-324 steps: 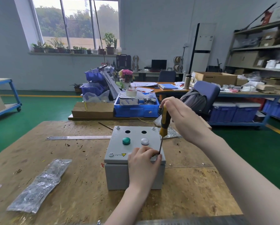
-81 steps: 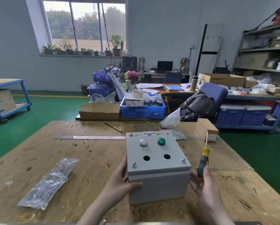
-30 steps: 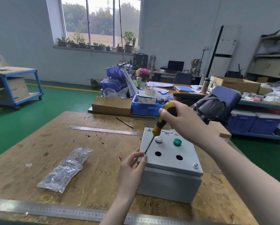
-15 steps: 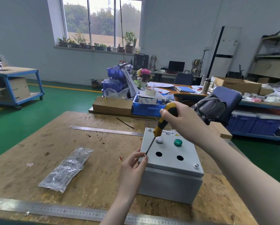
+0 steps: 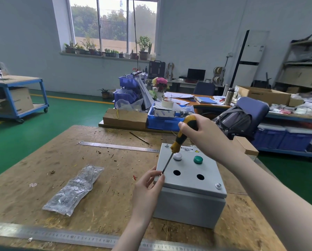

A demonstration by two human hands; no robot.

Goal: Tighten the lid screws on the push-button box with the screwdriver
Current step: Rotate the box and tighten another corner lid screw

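gripping the screwdriver (image 5: 183, 134), right hand (image 5: 202, 136) angles it to box (image 5: 189, 187) corner, left hand (image 5: 148, 187) pinching its tip.

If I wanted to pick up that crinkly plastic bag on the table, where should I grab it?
Pinch the plastic bag at its near, fuller end, coming straight down from above. It lies flat on the wooden table, so there is no edge to slide under, and the bulge probably gives fingers something to grip.
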